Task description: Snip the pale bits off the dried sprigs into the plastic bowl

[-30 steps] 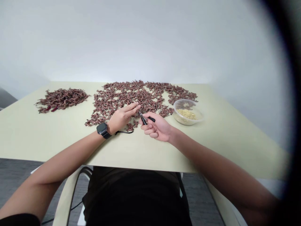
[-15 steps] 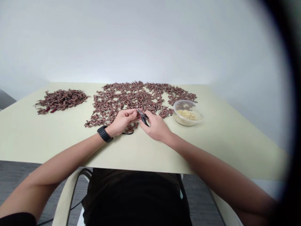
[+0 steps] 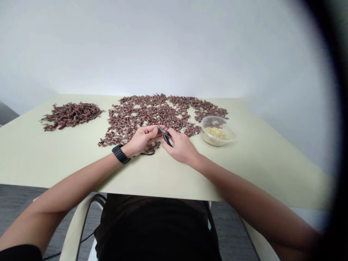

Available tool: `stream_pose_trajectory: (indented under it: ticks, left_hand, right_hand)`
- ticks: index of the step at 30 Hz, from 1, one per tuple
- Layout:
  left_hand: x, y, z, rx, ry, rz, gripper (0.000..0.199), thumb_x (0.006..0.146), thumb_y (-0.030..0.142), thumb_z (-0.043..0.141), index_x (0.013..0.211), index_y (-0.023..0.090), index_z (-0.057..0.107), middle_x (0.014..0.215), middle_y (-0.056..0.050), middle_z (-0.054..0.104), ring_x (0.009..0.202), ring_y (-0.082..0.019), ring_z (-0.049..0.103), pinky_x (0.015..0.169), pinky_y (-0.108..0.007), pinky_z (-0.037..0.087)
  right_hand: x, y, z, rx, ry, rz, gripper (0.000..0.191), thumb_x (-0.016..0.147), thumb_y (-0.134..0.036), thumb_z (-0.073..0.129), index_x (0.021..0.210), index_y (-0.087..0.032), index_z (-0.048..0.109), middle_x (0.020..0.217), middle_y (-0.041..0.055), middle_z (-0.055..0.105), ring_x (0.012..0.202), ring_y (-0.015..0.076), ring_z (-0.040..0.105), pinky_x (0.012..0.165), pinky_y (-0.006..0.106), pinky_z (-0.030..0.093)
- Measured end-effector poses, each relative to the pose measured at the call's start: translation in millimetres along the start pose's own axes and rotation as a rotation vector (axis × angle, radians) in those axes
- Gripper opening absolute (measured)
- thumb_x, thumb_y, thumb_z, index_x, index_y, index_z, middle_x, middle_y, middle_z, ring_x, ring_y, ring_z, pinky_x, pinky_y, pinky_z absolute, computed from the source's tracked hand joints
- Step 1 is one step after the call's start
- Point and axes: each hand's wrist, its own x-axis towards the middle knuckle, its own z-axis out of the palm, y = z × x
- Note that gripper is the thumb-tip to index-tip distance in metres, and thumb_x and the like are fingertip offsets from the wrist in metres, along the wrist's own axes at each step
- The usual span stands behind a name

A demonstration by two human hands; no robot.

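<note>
My right hand [image 3: 181, 145] gripping black-handled pliers [image 3: 165, 136] at twelve o'clock over the table [image 3: 168, 174], tips at my left hand [image 3: 141, 140], its fingers pinched, reddish-brown pieces [image 3: 152, 110] beyond, clear bowl [image 3: 208, 137] at one o'clock.

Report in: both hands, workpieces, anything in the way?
Right hand gripping black-handled pliers. Left hand pinched at their tip, contents too small to tell. Dried brown pieces crowd close; plastic bowl off right.

Left arm [image 3: 76, 185] enters from 8 o'clock, right arm [image 3: 241, 183] from 4. Left hand [image 3: 140, 140] points toward 2 o'clock, thumb bent against its fingers; right hand [image 3: 180, 146], curled, points toward 10.
</note>
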Motion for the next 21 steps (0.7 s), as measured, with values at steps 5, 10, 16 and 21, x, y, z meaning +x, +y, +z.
stream_pose_trajectory:
  ticks: [5,10,16,21]
  left_hand:
    - [0,0,0.4,0.012,-0.006,-0.001,0.046,0.089,0.044,0.075,0.127,0.017,0.074,0.131,-0.013,0.071,0.119,-0.027,0.068,0.106,-0.042,0.052]
    - [1,-1,-0.8,0.009,-0.008,0.001,0.044,0.09,0.044,0.073,0.126,0.019,0.074,0.135,-0.013,0.069,0.123,-0.028,0.066,0.109,-0.043,0.051]
    - [0,6,-2.5,0.018,-0.06,-0.005,0.047,0.088,0.046,0.076,0.126,0.018,0.075,0.135,-0.015,0.068,0.121,-0.029,0.068,0.108,-0.045,0.051]
    - [-2,12,1.0,0.193,-0.054,0.094,0.049,0.086,0.047,0.077,0.124,0.017,0.076,0.131,-0.013,0.071,0.121,-0.029,0.066,0.108,-0.043,0.051]
  right_hand:
    - [0,1,1,-0.022,-0.001,0.01,0.039,0.097,-0.04,0.052,0.13,-0.021,0.058,0.092,0.007,0.074,0.075,0.0225,0.066,0.07,0.03,0.042]
    - [0,1,1,-0.005,-0.002,0.002,0.039,0.098,-0.039,0.051,0.133,-0.023,0.057,0.089,0.0053,0.074,0.072,0.0215,0.065,0.068,0.029,0.04]
    - [0,0,-2,0.046,-0.007,0.03,0.034,0.097,-0.04,0.053,0.125,-0.022,0.061,0.079,0.0018,0.069,0.062,0.0175,0.058,0.06,0.028,0.033]
    - [0,-5,-2,0.187,-0.028,0.068,0.03,0.096,-0.041,0.053,0.115,-0.02,0.062,0.084,0.0024,0.069,0.065,0.0164,0.057,0.063,0.028,0.036]
